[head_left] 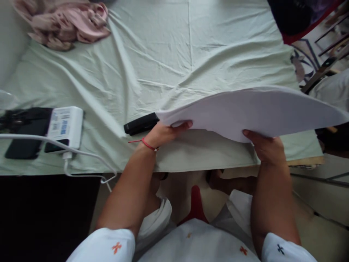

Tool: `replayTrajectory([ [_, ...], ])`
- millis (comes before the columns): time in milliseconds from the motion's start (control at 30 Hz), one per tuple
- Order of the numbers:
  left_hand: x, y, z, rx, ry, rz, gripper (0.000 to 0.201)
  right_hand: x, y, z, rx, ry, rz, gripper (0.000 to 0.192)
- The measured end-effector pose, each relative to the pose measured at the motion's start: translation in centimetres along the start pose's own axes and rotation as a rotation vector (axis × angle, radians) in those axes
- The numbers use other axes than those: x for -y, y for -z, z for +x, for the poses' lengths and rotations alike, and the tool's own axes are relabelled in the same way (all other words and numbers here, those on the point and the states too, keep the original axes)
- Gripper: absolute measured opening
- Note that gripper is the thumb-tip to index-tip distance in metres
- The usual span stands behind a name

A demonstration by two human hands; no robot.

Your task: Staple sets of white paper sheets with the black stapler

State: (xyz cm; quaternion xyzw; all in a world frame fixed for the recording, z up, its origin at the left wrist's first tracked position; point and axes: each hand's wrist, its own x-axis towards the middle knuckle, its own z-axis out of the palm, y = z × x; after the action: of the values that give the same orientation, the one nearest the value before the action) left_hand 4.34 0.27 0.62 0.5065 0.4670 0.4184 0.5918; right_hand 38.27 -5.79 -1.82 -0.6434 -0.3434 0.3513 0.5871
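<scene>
Right now I see both hands gripping a stack of white paper (pixel 253 109) by its near edge, lifted off the bed so that it bows upward in the middle and droops at the right end. The left hand (pixel 163 133) pinches the left near corner — thumb on top, fingers hidden under the sheets — and wears a red thread (pixel 145 143) around the wrist. The right hand (pixel 265 147) grasps the near edge further right, thumb on the top face, fingers below out of my sight. Both grips are closed on the paper.

The paper hangs over the near right part of a pale green sheet (pixel 163 54), which is creased and covers the whole surface. Just beside the left hand, touching the paper's left tip, lies a black stapler (pixel 140 123). Well to the left sit a white power bank (pixel 65 125) with a white cable (pixel 40 140) plugged in, and a dark phone (pixel 23 143) near it. At the far left corner lies a crumpled pink cloth (pixel 65 22).
</scene>
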Motion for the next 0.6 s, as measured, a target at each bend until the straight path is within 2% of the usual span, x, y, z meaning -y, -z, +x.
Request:
replayTrajectory([
  [67,0.1,-0.4,0.0,-0.015,-0.039,0.044,0.033,0.1,0.0,0.0,0.022,-0.011,0.027,0.058],
  [167,0.4,-0.6,0.0,-0.021,-0.02,0.011,0.034,0.6,-0.1,-0.1,0.077,-0.092,0.068,0.046],
  [267,0.7,-0.5,0.0,-0.02,0.106,-0.115,0.035,1.0,-0.2,-0.3,0.053,-0.187,0.115,0.051],
  [367,0.9,-0.7,-0.1,0.01,0.194,-0.171,0.046,1.1,-0.2,-0.2,0.011,-0.218,0.13,0.056],
  [467,0.7,-0.9,-0.2,0.03,0.184,-0.201,0.053,1.0,-0.3,-0.1,-0.027,-0.209,0.148,0.059],
  [600,0.4,-1.2,-0.2,-0.005,0.192,-0.261,0.043,1.3,-0.2,-0.1,-0.05,-0.207,0.178,0.061],
])
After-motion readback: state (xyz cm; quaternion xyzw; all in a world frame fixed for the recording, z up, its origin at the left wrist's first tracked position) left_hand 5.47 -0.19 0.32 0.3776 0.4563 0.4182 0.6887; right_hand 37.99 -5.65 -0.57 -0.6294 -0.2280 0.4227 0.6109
